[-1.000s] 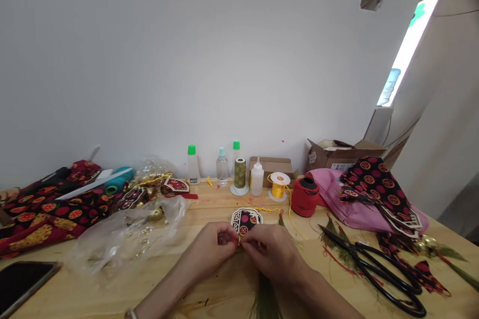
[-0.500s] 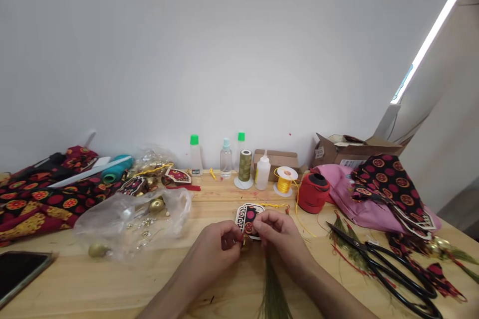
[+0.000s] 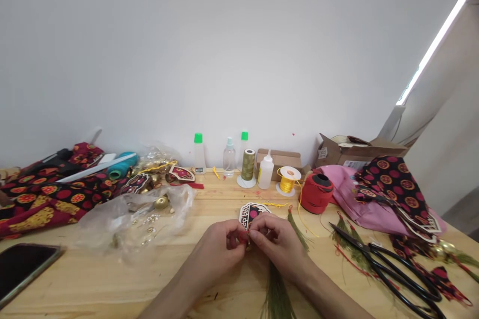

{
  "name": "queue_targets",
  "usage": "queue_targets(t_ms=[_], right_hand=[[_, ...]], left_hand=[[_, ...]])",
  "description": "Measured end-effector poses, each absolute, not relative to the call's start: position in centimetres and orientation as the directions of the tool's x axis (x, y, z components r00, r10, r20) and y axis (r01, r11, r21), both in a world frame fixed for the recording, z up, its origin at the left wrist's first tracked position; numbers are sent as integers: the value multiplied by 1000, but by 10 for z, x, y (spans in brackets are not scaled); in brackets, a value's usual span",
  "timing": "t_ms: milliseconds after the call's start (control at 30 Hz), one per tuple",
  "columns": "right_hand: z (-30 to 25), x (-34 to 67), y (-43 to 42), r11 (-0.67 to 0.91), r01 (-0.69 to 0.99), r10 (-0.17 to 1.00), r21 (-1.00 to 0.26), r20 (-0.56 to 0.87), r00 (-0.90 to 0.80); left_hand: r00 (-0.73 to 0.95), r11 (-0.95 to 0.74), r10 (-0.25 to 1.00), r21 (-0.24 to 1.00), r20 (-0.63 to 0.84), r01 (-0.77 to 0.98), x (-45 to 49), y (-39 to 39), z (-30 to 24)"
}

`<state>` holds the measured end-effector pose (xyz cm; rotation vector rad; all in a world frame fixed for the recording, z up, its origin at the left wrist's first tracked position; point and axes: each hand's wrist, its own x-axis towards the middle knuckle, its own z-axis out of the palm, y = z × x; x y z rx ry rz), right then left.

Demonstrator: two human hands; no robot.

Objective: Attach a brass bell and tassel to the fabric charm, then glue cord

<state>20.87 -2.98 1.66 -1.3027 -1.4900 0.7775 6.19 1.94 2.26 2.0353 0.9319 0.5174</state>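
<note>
My left hand is closed in a pinch on a thin red cord. Its fingertips almost meet those of my right hand, also pinched at the cord. From under my right palm a green tassel hangs toward the table's near edge; its top is hidden by the fingers. Just beyond the fingertips lies a pale-framed ornament with dark and red patterned fabric, partly covered by my right hand. A yellow cord runs from its top. Beside my right hand rests a second green tassel.
Black scissors and several tassels lie right, near a red thread cone. Bottles, a glue bottle, green thread and a yellow cord spool line the wall. Left are a plastic bag, patterned fabric and a phone.
My two hands have drawn closer together, fingertips nearly meeting at the red cord. The gold bell seen under my left fingers is now mostly hidden. The second tassel shows more. The view has shifted slightly.
</note>
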Motion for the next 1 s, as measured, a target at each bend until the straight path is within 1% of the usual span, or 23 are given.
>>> queue_targets(t_ms=[67, 200, 300, 400, 500, 567, 667, 867, 933, 1000], right_hand=[[15, 209, -29, 216, 396, 966, -893, 256, 50], [14, 208, -29, 180, 275, 979, -944, 201, 47], [11, 209, -28, 163, 221, 984, -962, 174, 32], [6, 212, -28, 176, 294, 982, -939, 187, 9], [4, 215, -28, 174, 385, 980, -906, 196, 19], [7, 216, -29, 169, 400, 980, -901, 196, 29], [12, 214, -29, 157, 352, 984, -923, 176, 25], [9, 213, -24, 124, 183, 990, -975, 134, 45], [8, 213, -24, 112, 183, 991, -977, 124, 57], [7, 213, -24, 112, 223, 990, -968, 128, 55]], left_hand=[[641, -483, 761, 744, 96, 462, 61, 18, 25], [651, -621, 728, 611, 216, 491, 60, 15, 32], [667, -657, 704, 581, 244, 481, 60, 14, 34], [693, -624, 697, 630, 182, 462, 59, 16, 33], [711, -530, 698, 729, 85, 433, 59, 20, 30], [707, -472, 704, 787, 64, 399, 58, 23, 26], [696, -426, 716, 827, 59, 368, 57, 25, 22], [700, -425, 710, 838, 73, 343, 57, 26, 20], [700, -413, 710, 850, 77, 326, 57, 26, 20], [699, -374, 713, 873, 55, 313, 57, 26, 19]])
